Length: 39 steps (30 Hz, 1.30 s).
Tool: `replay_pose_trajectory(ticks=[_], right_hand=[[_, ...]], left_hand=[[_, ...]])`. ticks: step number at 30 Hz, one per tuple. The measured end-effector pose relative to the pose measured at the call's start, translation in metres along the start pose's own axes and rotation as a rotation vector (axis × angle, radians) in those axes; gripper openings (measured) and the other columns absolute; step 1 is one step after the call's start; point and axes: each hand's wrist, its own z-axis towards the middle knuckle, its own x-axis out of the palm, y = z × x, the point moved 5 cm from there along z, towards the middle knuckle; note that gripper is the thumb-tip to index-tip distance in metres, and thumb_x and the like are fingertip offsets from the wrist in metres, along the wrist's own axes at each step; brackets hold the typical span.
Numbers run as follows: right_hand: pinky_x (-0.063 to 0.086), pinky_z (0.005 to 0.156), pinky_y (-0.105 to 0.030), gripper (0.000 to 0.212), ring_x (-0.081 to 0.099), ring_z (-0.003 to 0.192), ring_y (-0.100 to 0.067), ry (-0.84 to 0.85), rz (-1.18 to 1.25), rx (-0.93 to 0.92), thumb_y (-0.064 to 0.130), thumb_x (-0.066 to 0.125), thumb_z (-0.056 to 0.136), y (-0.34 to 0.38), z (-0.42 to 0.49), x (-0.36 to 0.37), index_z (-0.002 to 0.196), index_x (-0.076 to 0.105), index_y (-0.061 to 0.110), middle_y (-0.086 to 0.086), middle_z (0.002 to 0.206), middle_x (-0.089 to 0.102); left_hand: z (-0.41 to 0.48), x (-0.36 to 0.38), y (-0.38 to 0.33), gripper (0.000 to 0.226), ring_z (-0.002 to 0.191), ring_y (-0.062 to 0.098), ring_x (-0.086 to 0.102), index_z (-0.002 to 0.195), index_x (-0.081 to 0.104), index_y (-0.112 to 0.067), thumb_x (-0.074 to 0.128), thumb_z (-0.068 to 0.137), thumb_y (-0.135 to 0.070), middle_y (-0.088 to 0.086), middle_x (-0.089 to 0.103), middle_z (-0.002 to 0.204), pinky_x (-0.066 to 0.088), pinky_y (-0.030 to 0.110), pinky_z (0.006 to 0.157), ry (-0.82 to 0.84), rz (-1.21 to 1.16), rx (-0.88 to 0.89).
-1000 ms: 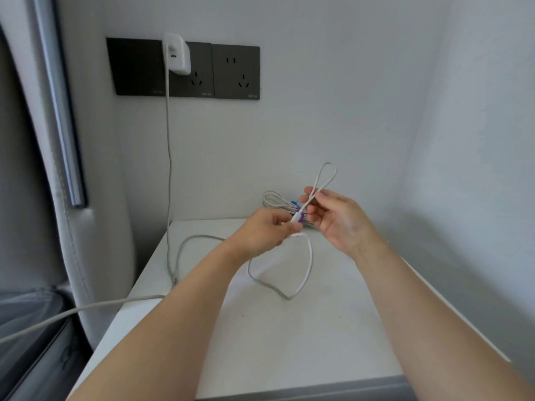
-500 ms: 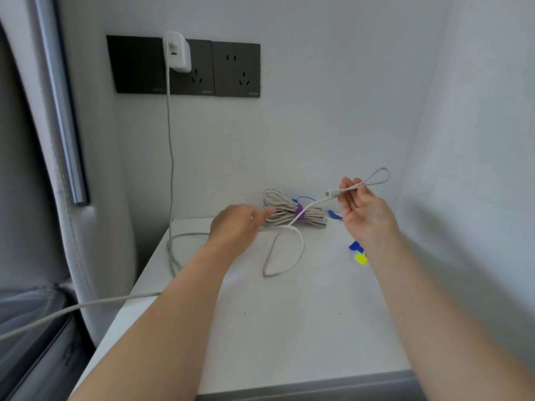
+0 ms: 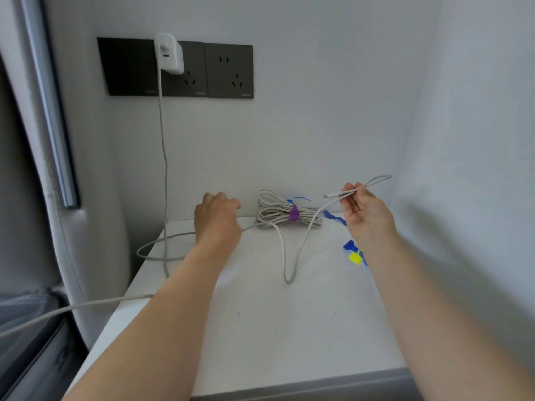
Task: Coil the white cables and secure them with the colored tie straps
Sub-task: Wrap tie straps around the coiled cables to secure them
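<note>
Since half a second ago the loose white cable [image 3: 337, 194] is riding further right and higher in our right hand [image 3: 365, 217], and our left hand [image 3: 217, 222] is dropping toward its run at the worktop's [image 3: 260, 328] back-left. Right fingers are pinching the folded end; slack is sagging onto the worktop. Left fingers are curling, knuckles toward us, and we cannot tell whether they are gripping anything. Behind it, one coil [image 3: 275, 219] is already sitting cinched by a purple strap [image 3: 293, 213]. Blue and yellow straps [image 3: 353, 254] are lying by the right wrist. We are judging this as early coiling; next, the left hand should be feeding slack into even loops.

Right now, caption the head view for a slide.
Right hand pinches a folded white cable; left hand beside the purple-tied coil.
</note>
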Motion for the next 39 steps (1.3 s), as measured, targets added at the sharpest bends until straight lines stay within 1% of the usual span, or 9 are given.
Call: replay_pose_trajectory(ticks=[3, 5, 11, 16, 21, 26, 30, 32, 39], right_hand=[[0.057, 0.059, -0.024, 0.015, 0.062, 0.072, -0.017, 0.001, -0.023, -0.004, 0.001, 0.048, 0.095, -0.002, 0.001, 0.000, 0.082, 0.055, 0.001, -0.013, 0.082, 0.061], [0.056, 0.059, -0.024, 0.014, 0.062, 0.072, -0.017, -0.002, -0.038, 0.001, 0.002, 0.049, 0.095, -0.003, 0.002, -0.001, 0.082, 0.055, 0.001, -0.013, 0.083, 0.062], [0.054, 0.077, -0.031, 0.014, 0.063, 0.074, -0.018, -0.037, 0.003, -0.003, 0.001, 0.047, 0.095, -0.001, 0.003, -0.004, 0.083, 0.054, 0.001, -0.013, 0.083, 0.062], [0.057, 0.068, -0.024, 0.015, 0.063, 0.076, -0.017, -0.036, 0.023, 0.004, 0.005, 0.042, 0.099, 0.000, 0.007, -0.007, 0.087, 0.051, 0.003, -0.012, 0.083, 0.064], [0.056, 0.058, -0.022, 0.015, 0.064, 0.077, -0.018, -0.038, 0.039, 0.026, 0.007, 0.041, 0.099, 0.000, 0.009, -0.007, 0.089, 0.052, 0.004, -0.012, 0.085, 0.065], [0.054, 0.062, -0.025, 0.015, 0.065, 0.077, -0.019, -0.012, 0.041, 0.050, 0.007, 0.039, 0.100, 0.000, 0.005, -0.004, 0.091, 0.050, 0.005, -0.012, 0.085, 0.065], [0.052, 0.078, -0.033, 0.016, 0.063, 0.081, -0.021, 0.051, 0.071, 0.100, 0.006, 0.037, 0.100, -0.002, 0.001, 0.002, 0.091, 0.050, 0.005, -0.013, 0.089, 0.063], [0.052, 0.077, -0.033, 0.018, 0.062, 0.081, -0.020, 0.088, 0.076, 0.127, 0.006, 0.035, 0.101, -0.004, -0.001, 0.006, 0.091, 0.050, 0.006, -0.012, 0.089, 0.063], [0.058, 0.058, -0.028, 0.024, 0.059, 0.074, -0.020, 0.189, 0.044, 0.226, 0.004, 0.031, 0.101, -0.017, -0.008, 0.017, 0.088, 0.051, 0.004, -0.012, 0.085, 0.059]], left_hand=[[-0.010, -0.021, -0.034, 0.040, 0.105, 0.027, 0.052, 0.102, 0.071, -0.010, 0.041, 0.079, 0.000, 0.005, 0.069, 0.103, 0.036, 0.022, 0.089, -0.189, -0.469, 0.295], [-0.022, -0.027, -0.054, 0.031, 0.098, 0.021, 0.054, 0.093, 0.074, -0.009, 0.046, 0.081, -0.010, 0.003, 0.068, 0.093, 0.035, 0.016, 0.086, -0.120, -0.605, 0.447], [-0.033, -0.003, -0.069, 0.046, 0.082, 0.019, 0.059, 0.070, 0.068, -0.013, 0.066, 0.072, -0.059, 0.003, 0.067, 0.078, 0.049, 0.035, 0.076, 0.407, -0.297, 0.456], [-0.037, -0.001, -0.059, 0.044, 0.066, 0.015, 0.052, 0.065, 0.066, -0.015, 0.078, 0.059, -0.057, 0.004, 0.062, 0.069, 0.041, 0.027, 0.060, 0.630, -0.236, 0.374], [-0.049, -0.003, -0.061, 0.031, 0.087, 0.012, 0.060, 0.074, 0.068, -0.023, 0.079, 0.062, -0.049, -0.005, 0.067, 0.092, 0.047, 0.027, 0.075, 0.827, -0.189, 0.376], [-0.042, -0.003, -0.056, 0.022, 0.090, 0.019, 0.060, 0.078, 0.068, -0.020, 0.074, 0.073, -0.040, 0.000, 0.068, 0.093, 0.042, 0.024, 0.067, 0.706, -0.044, 0.371], [-0.022, -0.002, -0.040, 0.017, 0.115, 0.021, 0.054, 0.103, 0.063, -0.018, 0.056, 0.087, -0.020, 0.001, 0.063, 0.113, 0.023, 0.035, 0.109, 0.408, 0.373, 0.333], [-0.014, -0.003, -0.029, 0.027, 0.113, 0.022, 0.057, 0.105, 0.060, -0.018, 0.048, 0.085, -0.006, 0.003, 0.063, 0.113, 0.014, 0.038, 0.114, 0.365, 0.439, 0.202], [-0.010, 0.000, -0.016, 0.033, 0.120, 0.025, 0.041, 0.114, 0.059, -0.014, 0.048, 0.085, -0.003, 0.005, 0.052, 0.118, 0.040, 0.037, 0.092, 0.275, 0.191, -0.040]])
